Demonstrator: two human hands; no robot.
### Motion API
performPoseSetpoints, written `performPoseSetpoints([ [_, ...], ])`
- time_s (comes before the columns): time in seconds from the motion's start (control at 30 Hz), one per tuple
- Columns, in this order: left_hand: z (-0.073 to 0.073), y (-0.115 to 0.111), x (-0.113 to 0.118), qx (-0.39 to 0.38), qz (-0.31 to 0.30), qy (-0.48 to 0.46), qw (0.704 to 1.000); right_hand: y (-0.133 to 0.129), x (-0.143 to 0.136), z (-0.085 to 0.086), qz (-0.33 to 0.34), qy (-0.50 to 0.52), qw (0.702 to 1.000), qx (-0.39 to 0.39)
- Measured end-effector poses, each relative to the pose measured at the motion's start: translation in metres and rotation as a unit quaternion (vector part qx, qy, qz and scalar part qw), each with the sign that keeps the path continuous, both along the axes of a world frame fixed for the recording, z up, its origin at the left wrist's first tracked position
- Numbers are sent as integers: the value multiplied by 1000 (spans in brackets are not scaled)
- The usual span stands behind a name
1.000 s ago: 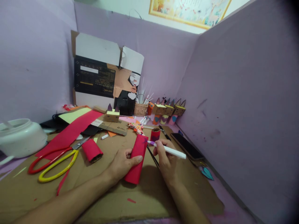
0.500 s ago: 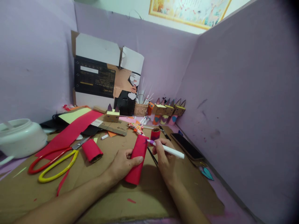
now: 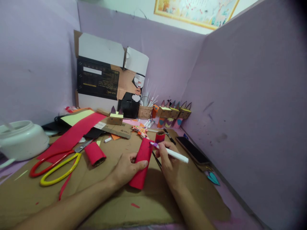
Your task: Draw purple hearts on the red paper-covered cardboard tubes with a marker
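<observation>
My left hand (image 3: 129,169) grips a long red paper-covered tube (image 3: 142,174) by its side, thumb across the front. Between the fingers of my right hand (image 3: 168,163) is a white marker (image 3: 176,154) with a purple tip end. Its tip touches the upper right part of the tube, where small dark marks show. Just behind my right fingers stands a short red tube (image 3: 160,136) with a dark pattern. Another short red tube (image 3: 95,154) lies to the left, near scissors (image 3: 72,159) with one red and one yellow handle.
A cardboard sheet (image 3: 110,207) covers the table. On the left are a white pot (image 3: 22,143) and a red paper strip (image 3: 76,132). A phone (image 3: 193,150) lies along the right wall. Behind stand a basket of markers (image 3: 145,112), eared cardboard figures (image 3: 165,112) and an unfolded box (image 3: 98,76).
The marker tip has shifted very slightly on the tube, and the dark marks near its top look a little more extended. Both hands keep their hold.
</observation>
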State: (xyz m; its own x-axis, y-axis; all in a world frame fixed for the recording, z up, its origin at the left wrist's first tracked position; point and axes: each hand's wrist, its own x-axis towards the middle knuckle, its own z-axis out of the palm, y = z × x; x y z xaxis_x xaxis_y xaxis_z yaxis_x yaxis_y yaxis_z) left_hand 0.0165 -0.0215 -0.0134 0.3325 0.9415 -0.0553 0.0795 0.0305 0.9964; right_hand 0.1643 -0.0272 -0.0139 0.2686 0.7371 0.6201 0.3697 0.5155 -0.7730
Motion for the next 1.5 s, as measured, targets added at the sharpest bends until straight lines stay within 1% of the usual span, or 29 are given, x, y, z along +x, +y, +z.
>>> performPoseSetpoints([
  [0.53, -3, 2, 0, -2, 6, -2, 1000, -1, 0, 1, 19, -4, 1000, -11],
  [0.77, -1, 1, 0, -2, 7, -4, 1000, -2, 0, 0, 27, -8, 1000, -11],
  [1.2, -2, 1, 1, -10, 11, -9, 1000, -4, 2, 0, 33, 2, 999, -15],
  [1.27, -2, 0, 0, -12, 7, -11, 1000, -4, 2, 0, 28, 8, 999, -13],
  [1.4, -3, 1, 0, -13, 2, -9, 1000, -5, 3, 3, -5, 15, 1000, 3],
  [1.5, -4, 2, 0, -12, -1, -4, 1000, -4, 3, 3, -6, 17, 1000, 9],
])
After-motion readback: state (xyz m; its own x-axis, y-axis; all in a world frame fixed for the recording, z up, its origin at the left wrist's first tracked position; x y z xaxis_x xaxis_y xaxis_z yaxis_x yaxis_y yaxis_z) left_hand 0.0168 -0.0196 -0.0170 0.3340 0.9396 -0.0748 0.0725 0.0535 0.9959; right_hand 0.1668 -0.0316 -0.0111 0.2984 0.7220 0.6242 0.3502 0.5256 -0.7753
